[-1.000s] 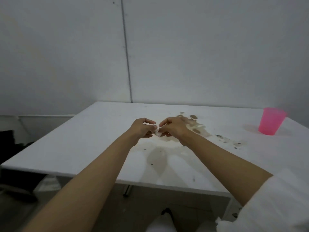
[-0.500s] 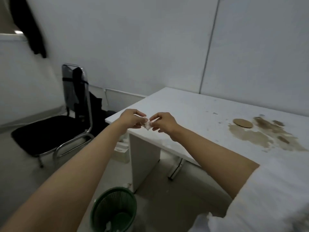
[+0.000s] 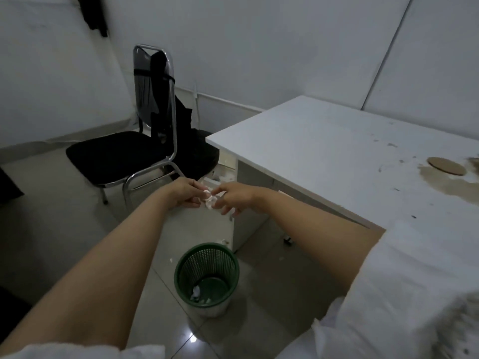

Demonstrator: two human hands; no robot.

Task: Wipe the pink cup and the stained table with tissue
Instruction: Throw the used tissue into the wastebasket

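Note:
My left hand [image 3: 185,193] and my right hand [image 3: 234,198] pinch a small crumpled white tissue [image 3: 210,200] between their fingertips, held in the air left of the table's near corner and above the floor. The white table [image 3: 324,151] fills the right side. A brown stain [image 3: 451,182] spreads on it near the right edge, with a round brown coaster [image 3: 446,165] lying at the stain's upper edge. The pink cup is out of view.
A green mesh waste bin [image 3: 206,277] stands on the tiled floor below my hands, with some crumpled paper inside. A black chair [image 3: 124,154] with a chrome frame stands at the left, dark fabric draped over its back. Grey walls close the room behind.
My view has swung left and down from the table top to the floor. Both hands, still holding the tissue, have moved off the table edge to a spot above the green bin.

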